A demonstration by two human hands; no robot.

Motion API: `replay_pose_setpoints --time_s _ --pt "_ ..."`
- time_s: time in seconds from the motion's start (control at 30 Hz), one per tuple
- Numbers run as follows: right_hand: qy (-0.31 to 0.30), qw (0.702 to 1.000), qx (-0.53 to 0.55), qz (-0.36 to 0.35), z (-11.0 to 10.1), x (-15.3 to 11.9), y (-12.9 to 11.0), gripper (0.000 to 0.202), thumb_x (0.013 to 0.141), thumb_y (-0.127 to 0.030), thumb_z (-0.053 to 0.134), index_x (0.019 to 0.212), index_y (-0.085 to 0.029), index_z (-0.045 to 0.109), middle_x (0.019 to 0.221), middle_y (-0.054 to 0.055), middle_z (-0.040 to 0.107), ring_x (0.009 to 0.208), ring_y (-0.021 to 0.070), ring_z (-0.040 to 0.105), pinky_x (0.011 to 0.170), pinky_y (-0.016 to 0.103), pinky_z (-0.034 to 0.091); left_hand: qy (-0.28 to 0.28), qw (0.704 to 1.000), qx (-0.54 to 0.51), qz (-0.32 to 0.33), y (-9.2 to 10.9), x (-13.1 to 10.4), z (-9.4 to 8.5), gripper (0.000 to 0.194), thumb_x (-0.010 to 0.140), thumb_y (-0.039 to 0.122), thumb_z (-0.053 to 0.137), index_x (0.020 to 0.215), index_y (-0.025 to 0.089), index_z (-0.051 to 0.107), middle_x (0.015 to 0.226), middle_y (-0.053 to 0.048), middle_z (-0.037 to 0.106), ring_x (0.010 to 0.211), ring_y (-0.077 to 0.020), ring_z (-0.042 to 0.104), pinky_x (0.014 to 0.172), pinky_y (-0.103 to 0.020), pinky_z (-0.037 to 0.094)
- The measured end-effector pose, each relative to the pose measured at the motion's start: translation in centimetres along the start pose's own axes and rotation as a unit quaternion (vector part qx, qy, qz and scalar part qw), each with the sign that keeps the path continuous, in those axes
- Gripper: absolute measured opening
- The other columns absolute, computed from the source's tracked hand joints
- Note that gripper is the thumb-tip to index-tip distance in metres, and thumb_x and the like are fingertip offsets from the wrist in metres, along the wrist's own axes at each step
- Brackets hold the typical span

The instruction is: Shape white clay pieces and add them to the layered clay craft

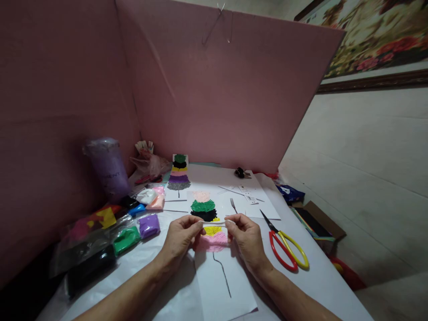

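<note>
A thin white strip of modelling clay [214,224] stretches between my two hands. My left hand [185,231] pinches its left end between thumb and fingers, and my right hand [244,234] pinches the right end. Beneath the strip lies a white sheet of paper [220,285] with textured clay bands: pale pink at the top, then green [203,205], black [204,216], yellow [213,230] and pink [214,242]. From the pink band a dark drawn line [223,270] runs down the paper. My fingers cover part of the bands' edges.
Scissors [283,240] with red and yellow handles lie at the right, and a fork [233,205] lies beyond my right hand. Bagged clay [127,240] in several colours sits left, near a purple tumbler [109,169]. A similar banded picture [179,178] lies behind. Pink panels stand around the back.
</note>
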State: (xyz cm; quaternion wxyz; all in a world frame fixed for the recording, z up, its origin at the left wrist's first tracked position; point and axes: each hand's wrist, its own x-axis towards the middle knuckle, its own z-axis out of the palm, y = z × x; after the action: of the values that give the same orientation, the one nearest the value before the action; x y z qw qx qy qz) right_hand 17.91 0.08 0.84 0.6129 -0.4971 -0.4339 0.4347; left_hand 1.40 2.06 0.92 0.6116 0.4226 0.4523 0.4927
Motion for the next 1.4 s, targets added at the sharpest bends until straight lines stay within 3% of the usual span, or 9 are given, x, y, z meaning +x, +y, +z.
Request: replay_pose_setpoints --time_s 0.17,0.3,0.53,0.63,0.73,0.87,1.03,1.17,1.4 --pt "0.036 0.999 0.001 0.040 -0.6 0.4 0.1 0.025 0.069 -0.036 0.071 0.078 -0.014 0.065 0.049 -0.005 0.051 0.038 0.0084 0.042 0.030 0.017 0.031 0.042 0.999 -0.018 0.002 0.0 0.1 -0.4 0.023 0.065 0.031 0.074 0.075 0.012 0.064 0.055 0.002 0.061 0.038 -0.0049 0.044 0.038 -0.017 0.034" --pt "0.058 0.998 0.010 0.026 -0.8 0.6 0.0 0.028 0.069 -0.038 0.074 0.079 -0.014 0.065 0.053 -0.004 0.052 0.042 0.0083 0.045 0.031 0.016 0.032 0.059 0.997 -0.046 -0.001 0.2 0.0 -0.5 0.025 0.066 0.031 0.075 0.077 0.012 0.063 0.057 0.000 0.063 0.041 -0.0055 0.046 0.039 -0.017 0.036" --pt "0.011 0.997 0.050 0.055 -0.6 0.5 -0.1 0.041 0.068 -0.047 0.076 0.090 -0.014 0.065 0.062 -0.003 0.056 0.042 0.0081 0.049 0.029 0.016 0.035 -0.053 0.994 -0.086 -0.045 0.5 -0.5 -0.8 0.051 0.069 0.032 0.077 0.112 0.013 0.059 0.076 -0.008 0.071 0.050 -0.0092 0.057 0.045 -0.019 0.044" --pt "-0.055 0.997 0.048 0.039 -0.4 0.0 -0.2 0.043 0.069 -0.047 0.076 0.097 -0.015 0.066 0.068 0.000 0.060 0.045 0.0096 0.053 0.035 0.019 0.042 -0.092 0.992 -0.076 -0.036 0.3 -0.7 -0.6 0.047 0.070 0.034 0.077 0.109 0.011 0.061 0.078 -0.010 0.071 0.050 -0.0088 0.056 0.047 -0.020 0.045" --pt "-0.126 0.991 0.031 0.012 -0.2 -0.7 -0.4 0.039 0.070 -0.041 0.077 0.098 -0.016 0.067 0.078 0.003 0.066 0.060 0.0144 0.062 0.053 0.025 0.052 -0.107 0.993 -0.048 -0.008 0.2 -0.6 -0.4 0.046 0.069 0.036 0.077 0.105 0.011 0.063 0.070 -0.006 0.069 0.047 -0.0093 0.054 0.047 -0.022 0.045" --pt "-0.181 0.981 -0.047 -0.059 0.0 -1.3 -0.7 0.027 0.074 -0.032 0.075 0.096 -0.019 0.068 0.088 0.005 0.066 0.073 0.0179 0.062 0.066 0.029 0.052 -0.130 0.991 0.016 0.019 -0.1 -0.6 -0.1 0.039 0.071 0.039 0.075 0.096 0.011 0.067 0.060 -0.002 0.064 0.044 -0.0088 0.051 0.043 -0.020 0.040" --pt "-0.151 0.970 -0.141 -0.127 0.2 -1.5 -0.7 0.014 0.081 -0.031 0.067 0.088 -0.019 0.070 0.084 0.005 0.066 0.072 0.0179 0.060 0.065 0.029 0.049 -0.135 0.988 0.066 0.033 -0.4 -0.7 -0.2 0.032 0.071 0.040 0.073 0.084 0.012 0.065 0.062 -0.003 0.065 0.043 -0.0087 0.050 0.041 -0.020 0.037" --pt "-0.146 0.980 -0.085 -0.106 0.3 -1.5 -0.4 0.019 0.084 -0.031 0.064 0.099 -0.019 0.065 0.081 0.003 0.067 0.071 0.0169 0.061 0.067 0.029 0.049 -0.139 0.984 0.102 0.035 -0.4 -0.7 -0.3 0.031 0.074 0.042 0.070 0.081 0.013 0.062 0.057 0.000 0.062 0.040 -0.0088 0.049 0.040 -0.020 0.038" --pt "-0.117 0.989 -0.069 -0.063 0.4 -1.3 -0.2 0.016 0.081 -0.031 0.066 0.076 -0.017 0.063 0.066 -0.001 0.060 0.059 0.0123 0.053 0.056 0.024 0.043 -0.084 0.992 0.083 0.037 0.0 -0.5 0.0 0.029 0.068 0.038 0.074 0.067 0.013 0.058 0.055 -0.001 0.062 0.039 -0.0070 0.048 0.040 -0.019 0.037"
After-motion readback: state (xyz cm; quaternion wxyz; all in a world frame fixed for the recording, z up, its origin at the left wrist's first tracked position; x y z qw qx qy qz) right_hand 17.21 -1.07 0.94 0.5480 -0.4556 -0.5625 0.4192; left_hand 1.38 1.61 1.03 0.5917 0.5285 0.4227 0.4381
